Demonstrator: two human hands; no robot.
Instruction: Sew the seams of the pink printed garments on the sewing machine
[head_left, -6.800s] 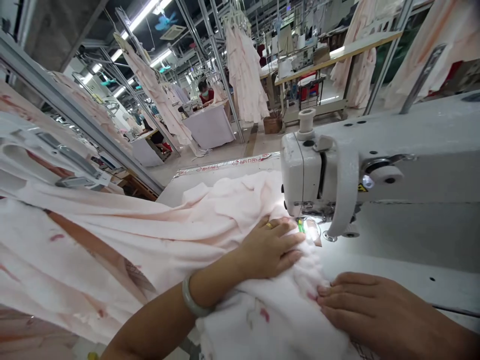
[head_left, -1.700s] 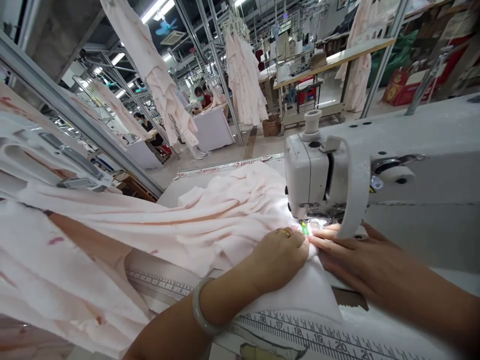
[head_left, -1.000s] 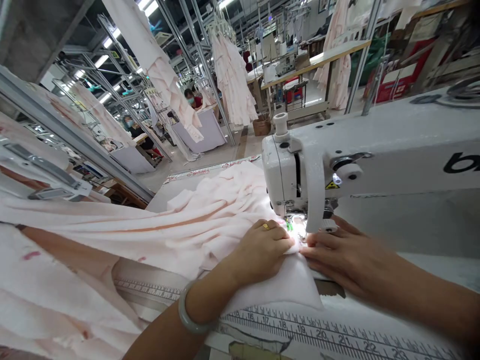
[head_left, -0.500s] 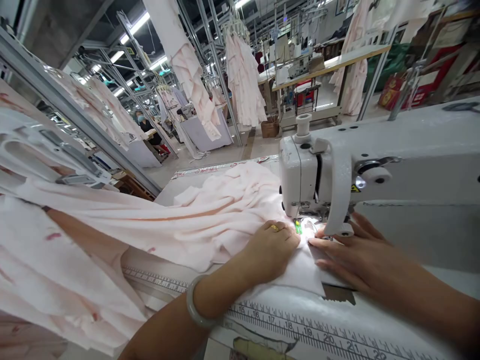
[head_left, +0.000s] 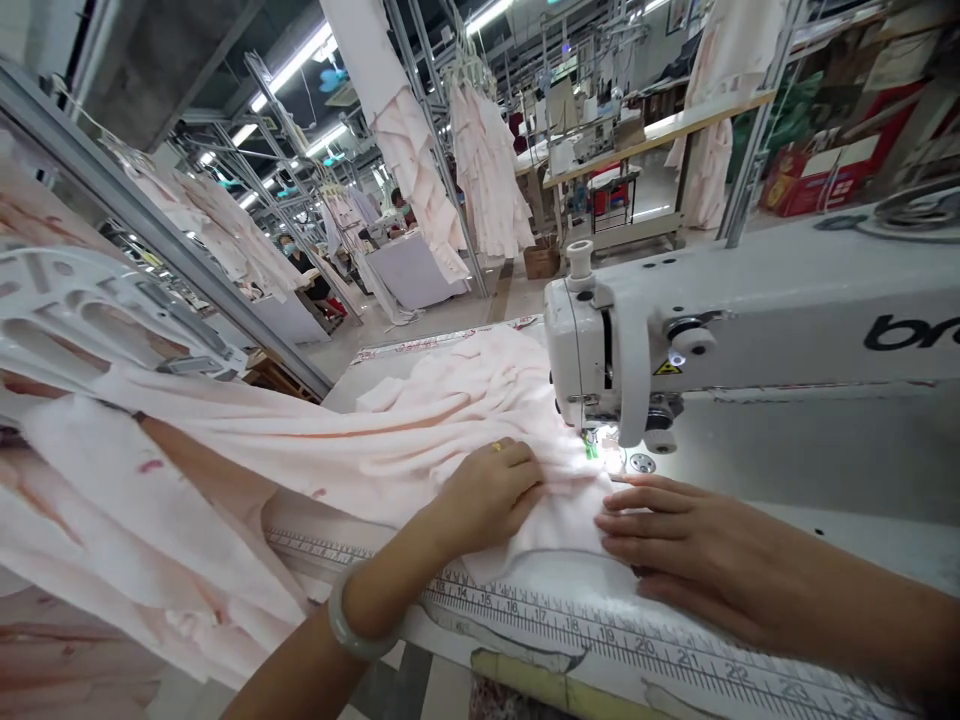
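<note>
Pale pink fabric (head_left: 450, 410) lies in folds across the sewing table, its right edge under the needle area of a white sewing machine (head_left: 581, 340). My left hand (head_left: 491, 495), with a yellow ring and a pale bangle on that arm, rests on the cloth left of the needle. Its fingers are curled and closed on a gathered fold. To the front right of the needle, my right hand (head_left: 690, 530) lies with fingers stretched out, the tips at the fabric's right edge. A lamp lights the presser foot area, where a small green part (head_left: 591, 446) shows.
A measuring tape (head_left: 540, 612) runs along the table's front edge. At left, a white plastic hanger clamp (head_left: 112, 310) holds the garment's other end. Beyond the table stand metal posts, hanging pink garments (head_left: 487, 165), other workstations and a red box (head_left: 817, 175).
My left hand has moved left and away from the needle, and my right hand has come toward me, out from beside the presser foot. The fabric edge beside the needle has shifted; the view moved slightly.
</note>
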